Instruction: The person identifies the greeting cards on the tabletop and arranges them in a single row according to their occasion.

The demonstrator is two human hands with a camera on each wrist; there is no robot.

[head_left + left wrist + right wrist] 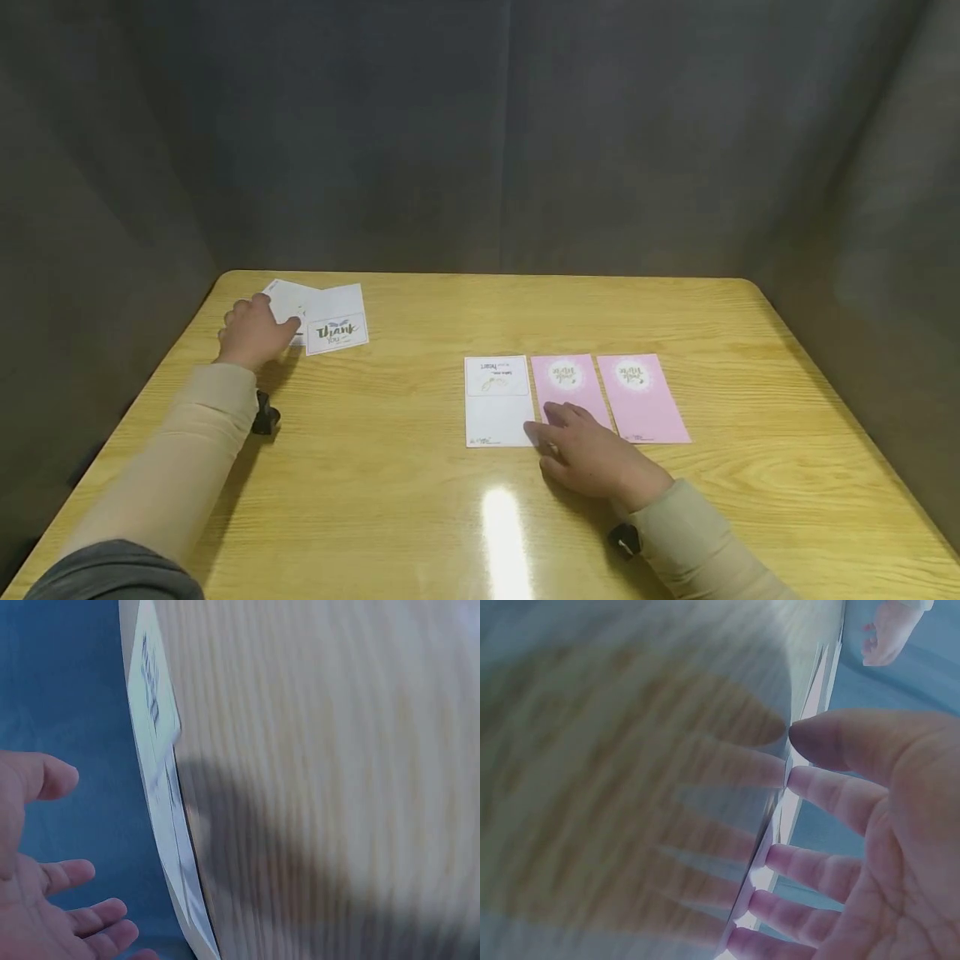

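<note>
Head view: state of the left hand (257, 333)?

Fingers spread and relaxed, thumb out to the side, nothing gripped. They reach over a white card (291, 297), partly hidden by them. Contact: cannot tell. Left wrist view also has the fingers apart.

And the "Thank you" card (337, 323)?

Just right of the left thumb, print up, lapping over the white card's edge.

Right hand (588, 454)?

Fingers extended and fanned, not curled round anything. Middle pink card (568, 375) lies under them, its badge end just beyond the fingertips. Right wrist view: fingertips down in contact, thumb apart from the rest.

Neighbours?

Heart card (495, 417), white, just left of those fingers, thumb tip at its near right corner. Outer pink card (647, 408) just right of them. The three make a row, flat on the wooden surface (405, 467).

Anything past the fingers?

Dark curtain (495, 142), behind the surface's far edge, well beyond the right fingers.
</note>
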